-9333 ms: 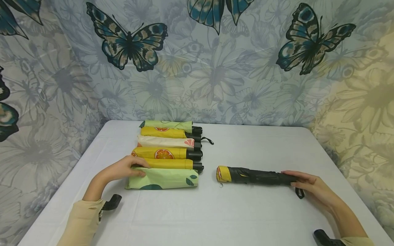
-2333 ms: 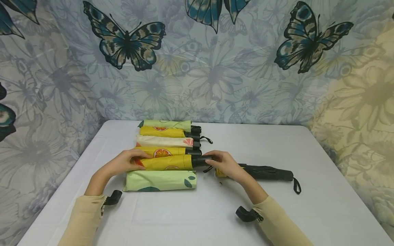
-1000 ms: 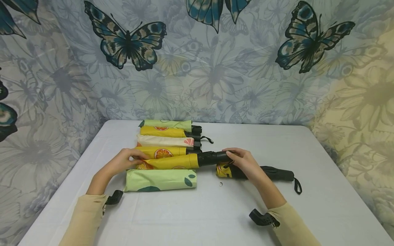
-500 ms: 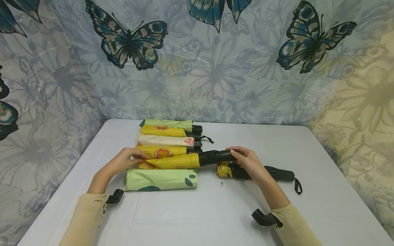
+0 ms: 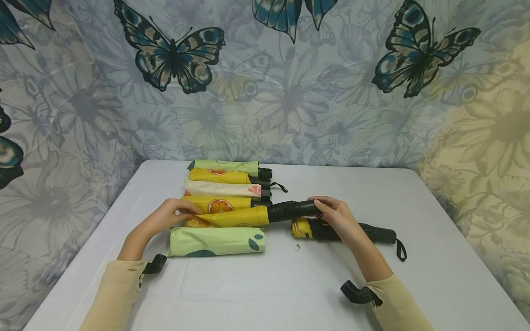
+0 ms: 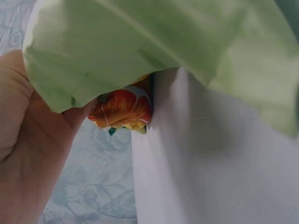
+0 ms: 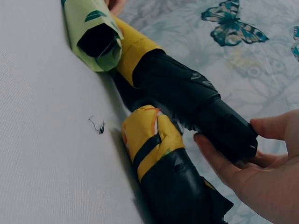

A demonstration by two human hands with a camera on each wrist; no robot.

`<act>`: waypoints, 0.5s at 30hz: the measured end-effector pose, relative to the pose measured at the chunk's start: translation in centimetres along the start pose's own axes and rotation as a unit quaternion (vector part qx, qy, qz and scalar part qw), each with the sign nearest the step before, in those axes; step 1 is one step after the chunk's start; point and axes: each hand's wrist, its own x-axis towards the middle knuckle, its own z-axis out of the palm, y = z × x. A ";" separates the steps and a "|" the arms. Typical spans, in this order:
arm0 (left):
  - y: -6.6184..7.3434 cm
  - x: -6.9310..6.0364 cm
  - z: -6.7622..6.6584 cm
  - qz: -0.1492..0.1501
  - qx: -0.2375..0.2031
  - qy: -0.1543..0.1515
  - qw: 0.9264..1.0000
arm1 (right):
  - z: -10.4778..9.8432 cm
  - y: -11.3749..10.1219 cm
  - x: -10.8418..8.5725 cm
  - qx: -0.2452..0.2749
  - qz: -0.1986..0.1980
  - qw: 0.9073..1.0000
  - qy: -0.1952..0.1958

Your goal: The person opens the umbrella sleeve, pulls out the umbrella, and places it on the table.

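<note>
A folded black umbrella (image 5: 291, 211) sticks out to the right from its yellow sleeve (image 5: 236, 217), slightly raised at the handle end. My left hand (image 5: 169, 214) pinches the sleeve's left end, which has an orange-fruit print. With thumb and fingers, my right hand (image 5: 337, 218) grips the handle end, as the right wrist view also shows. In front lies a light green sleeve (image 5: 217, 241) with dark leaves; its open end looks dark inside. Beneath my right hand rests another black umbrella (image 5: 377, 233) with a yellow tip and a wrist loop. The green sleeve (image 6: 103, 46) hides my left fingertips in the left wrist view.
Behind the held umbrella, several sleeved umbrellas (image 5: 221, 188) lie in a row, handles to the right. A small thread-like bit (image 5: 297, 247) is on the white table (image 5: 248, 289). Butterfly-patterned cloth (image 5: 290, 101) hangs behind it.
My right hand left the loose black umbrella and took the yellow-sleeved umbrella's handle. It has since drawn the black part rightward, slowing lately. My left hand moved from the green sleeve to the yellow one.
</note>
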 end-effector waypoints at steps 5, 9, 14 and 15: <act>0.1 0.0 -0.1 -0.020 -0.001 -0.003 1.000 | -0.5 0.0 -0.4 0.012 -0.001 1.000 0.004; 0.1 0.0 -0.2 -0.031 -0.001 -0.009 0.999 | -1.1 0.2 -0.6 0.024 -0.008 1.000 0.012; 0.0 -0.1 -0.3 -0.043 -0.001 -0.018 0.999 | -2.0 0.5 -0.7 0.036 -0.020 0.999 0.015; 0.0 -0.1 -0.3 -0.045 0.000 -0.019 0.999 | -2.3 0.6 -0.8 0.037 -0.023 0.999 0.015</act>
